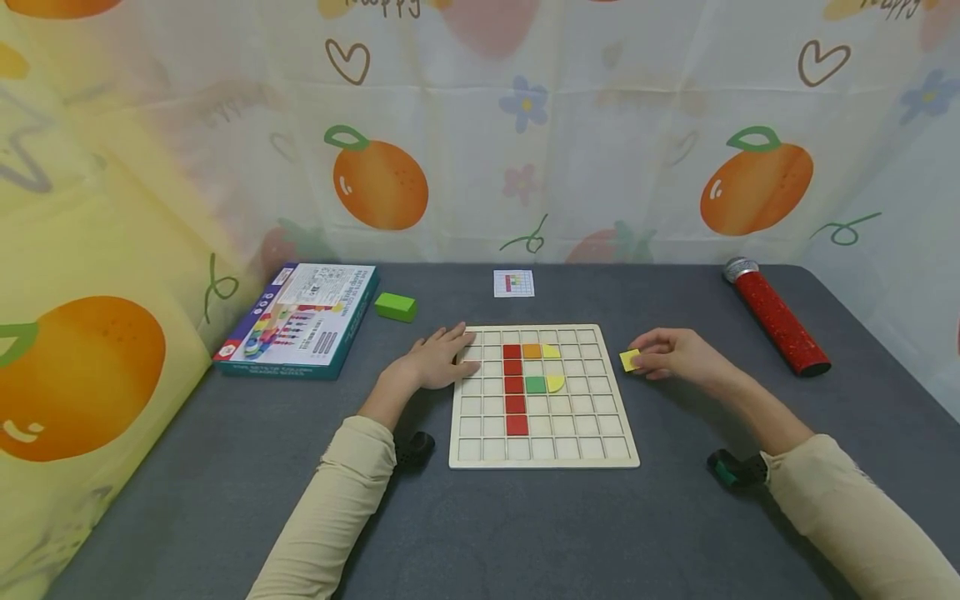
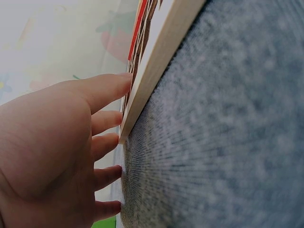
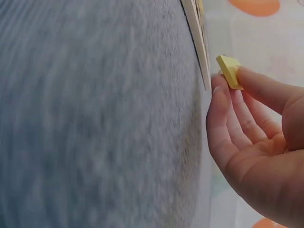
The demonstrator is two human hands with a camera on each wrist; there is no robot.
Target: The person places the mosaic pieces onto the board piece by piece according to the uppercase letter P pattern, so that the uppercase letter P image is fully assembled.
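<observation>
Head | grid board [image 1: 543, 454]: coloured tiles [image 1: 514, 387] | right hand [image 1: 671, 354]: yellow tile [image 1: 629, 360]

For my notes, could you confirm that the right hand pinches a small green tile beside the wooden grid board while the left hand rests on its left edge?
Not quite: the tile pinched by the right hand is yellow, as the right wrist view shows. The rest stands.

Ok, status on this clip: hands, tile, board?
Left hand flat, steadying the board at its left edge. Right hand pinches a yellow tile just off the board's right edge. Nothing between tile and grid.
</observation>
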